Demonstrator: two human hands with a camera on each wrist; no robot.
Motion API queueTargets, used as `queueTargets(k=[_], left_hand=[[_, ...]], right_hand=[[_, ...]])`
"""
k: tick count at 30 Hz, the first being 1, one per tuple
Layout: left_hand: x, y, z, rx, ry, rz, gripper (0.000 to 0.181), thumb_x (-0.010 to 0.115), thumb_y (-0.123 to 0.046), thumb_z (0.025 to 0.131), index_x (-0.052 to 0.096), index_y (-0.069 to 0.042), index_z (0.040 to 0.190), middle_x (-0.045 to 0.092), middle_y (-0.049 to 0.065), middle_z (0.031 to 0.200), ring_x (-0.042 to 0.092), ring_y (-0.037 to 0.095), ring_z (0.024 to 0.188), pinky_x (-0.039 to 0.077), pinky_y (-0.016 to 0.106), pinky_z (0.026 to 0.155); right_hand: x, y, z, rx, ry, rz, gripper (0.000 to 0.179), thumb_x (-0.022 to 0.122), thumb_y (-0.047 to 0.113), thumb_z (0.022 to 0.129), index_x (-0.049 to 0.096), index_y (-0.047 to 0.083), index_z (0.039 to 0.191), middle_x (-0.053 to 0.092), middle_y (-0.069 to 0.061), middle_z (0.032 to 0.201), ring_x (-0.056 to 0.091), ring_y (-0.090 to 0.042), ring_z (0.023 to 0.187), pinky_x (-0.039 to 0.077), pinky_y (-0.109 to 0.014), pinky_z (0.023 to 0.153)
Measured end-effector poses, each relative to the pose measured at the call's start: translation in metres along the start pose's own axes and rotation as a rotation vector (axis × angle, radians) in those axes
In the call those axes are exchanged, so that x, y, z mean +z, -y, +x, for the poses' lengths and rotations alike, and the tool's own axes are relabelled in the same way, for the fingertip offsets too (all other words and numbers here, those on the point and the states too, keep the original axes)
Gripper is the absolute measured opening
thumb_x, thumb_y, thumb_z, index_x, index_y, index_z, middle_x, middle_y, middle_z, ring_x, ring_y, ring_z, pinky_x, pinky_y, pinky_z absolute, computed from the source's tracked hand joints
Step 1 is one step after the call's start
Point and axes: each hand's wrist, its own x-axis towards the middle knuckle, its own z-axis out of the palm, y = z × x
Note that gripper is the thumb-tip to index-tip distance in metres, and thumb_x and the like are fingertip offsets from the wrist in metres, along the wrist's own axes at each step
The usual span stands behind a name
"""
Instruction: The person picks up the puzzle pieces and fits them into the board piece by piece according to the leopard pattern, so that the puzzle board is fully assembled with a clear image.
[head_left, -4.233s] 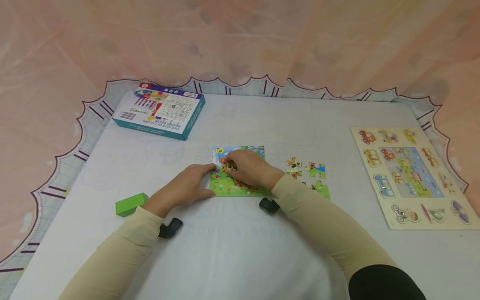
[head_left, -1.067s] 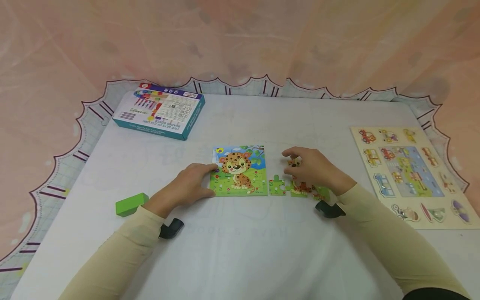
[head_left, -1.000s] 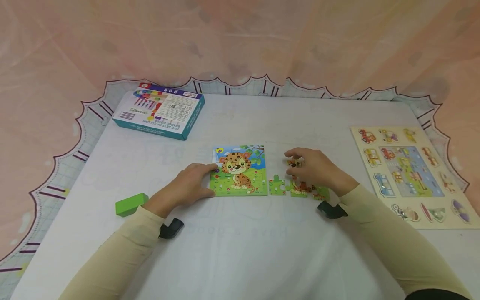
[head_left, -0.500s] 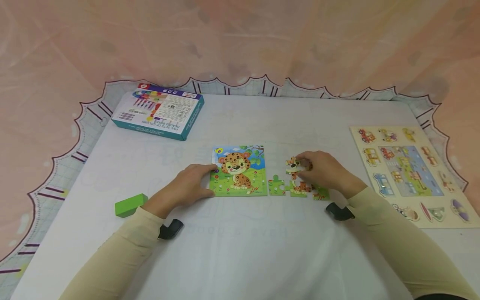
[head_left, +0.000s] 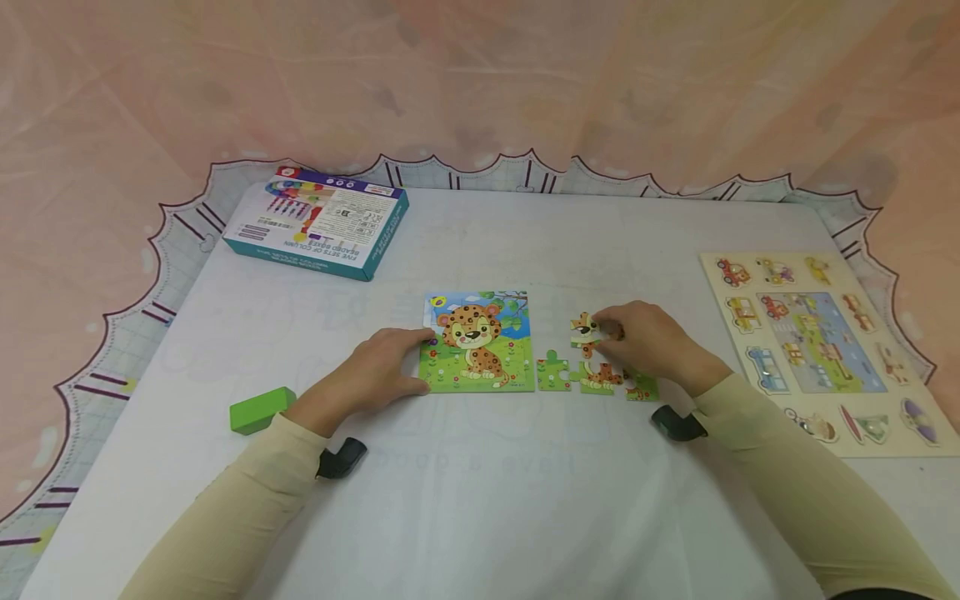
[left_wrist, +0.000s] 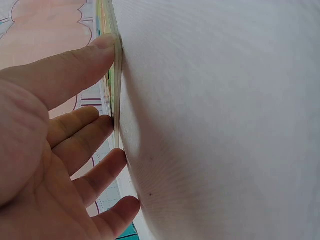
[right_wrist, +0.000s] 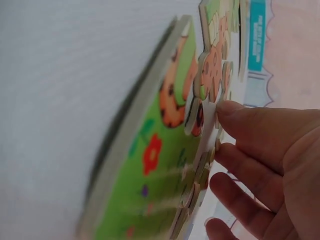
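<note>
A leopard puzzle board (head_left: 477,342) lies on the table in the head view. My left hand (head_left: 386,362) touches its left edge with spread thumb and fingers; in the left wrist view the thumb (left_wrist: 82,70) meets the board's edge. To the board's right lies a second, partly joined leopard puzzle: a green flower piece (head_left: 553,373), a leopard-body piece (head_left: 600,379), a green tail piece (head_left: 642,387) and a leopard-face piece (head_left: 583,329). My right hand (head_left: 645,337) pinches a spotted puzzle piece (head_left: 613,328) against the face piece's right side, mostly hidden by the fingers.
At the back left lies a flat teal-and-white box (head_left: 318,221). A green block (head_left: 261,410) lies beside the left wrist. On the right is a wooden vehicle puzzle board (head_left: 757,425), partly behind the right forearm. A patterned cloth edge (head_left: 480,177) borders the table's back.
The right hand has gone from the leopard board to the loose pieces on the right, then shifted slightly right, uncovering the face piece. The left hand stays at the board's edge.
</note>
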Motion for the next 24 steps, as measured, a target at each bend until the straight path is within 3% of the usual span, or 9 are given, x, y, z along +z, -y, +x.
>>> queueTargets(k=[10,24], left_hand=[[-0.001,0.0,-0.001,-0.001,0.001,-0.002,0.074,0.08,-0.019,0.086,0.045,-0.006,0.15,0.045,0.018,0.15,0.034,0.039,0.141,0.03,0.057,0.114],[-0.001,-0.001,-0.002,0.005,0.001,-0.001,0.073,0.079,-0.019,0.087,0.045,-0.006,0.15,0.045,0.018,0.15,0.034,0.039,0.141,0.03,0.057,0.114]], right_hand=[[0.001,0.003,0.005,-0.032,-0.017,-0.114,0.04,0.069,0.02,0.093,0.067,-0.001,0.127,0.067,-0.019,0.122,0.058,-0.038,0.116,0.045,-0.056,0.099],[0.0,0.013,0.013,-0.114,-0.034,-0.155,0.041,0.067,0.023,0.094,0.067,-0.001,0.127,0.068,-0.017,0.122,0.058,-0.038,0.118,0.044,-0.056,0.102]])
